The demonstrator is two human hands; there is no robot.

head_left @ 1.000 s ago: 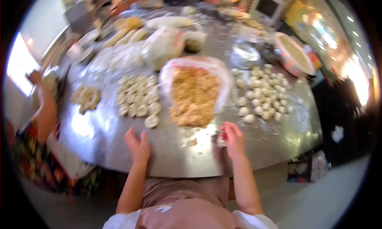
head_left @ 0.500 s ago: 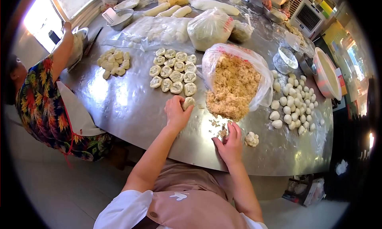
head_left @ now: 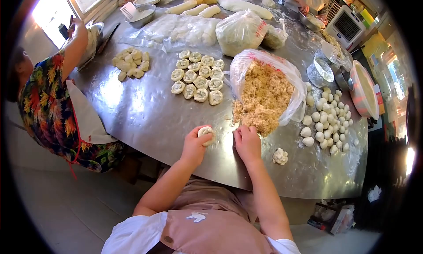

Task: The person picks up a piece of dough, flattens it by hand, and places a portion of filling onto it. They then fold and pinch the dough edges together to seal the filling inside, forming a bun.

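My left hand [head_left: 193, 147] is closed around a pale dough piece [head_left: 205, 133], holding it just over the near part of the steel table. My right hand [head_left: 248, 144] has its fingers curled at the near edge of a crumbly golden-brown filling [head_left: 264, 93]. What lies inside those fingers is hidden. The filling spills out of an open clear plastic bag [head_left: 294, 97]. Beyond my left hand, several pleated dough pieces [head_left: 201, 82] lie in rows. A small lumpy pale clump [head_left: 280, 156] rests right of my right hand.
Several round dough balls [head_left: 327, 117] lie at right, near a large tub [head_left: 365, 90] and a metal bowl [head_left: 320, 73]. A tied bag [head_left: 240, 33] stands behind the filling. Small dough lumps [head_left: 131, 62] lie at left, near a person in a floral top [head_left: 48, 108]. Another person's hands [head_left: 304, 8] work at the back.
My left hand has drawn back towards me with the dough piece, away from the rows. My right hand has moved forward and left to the filling, its fingers now closed; loose crumbs there no longer show.
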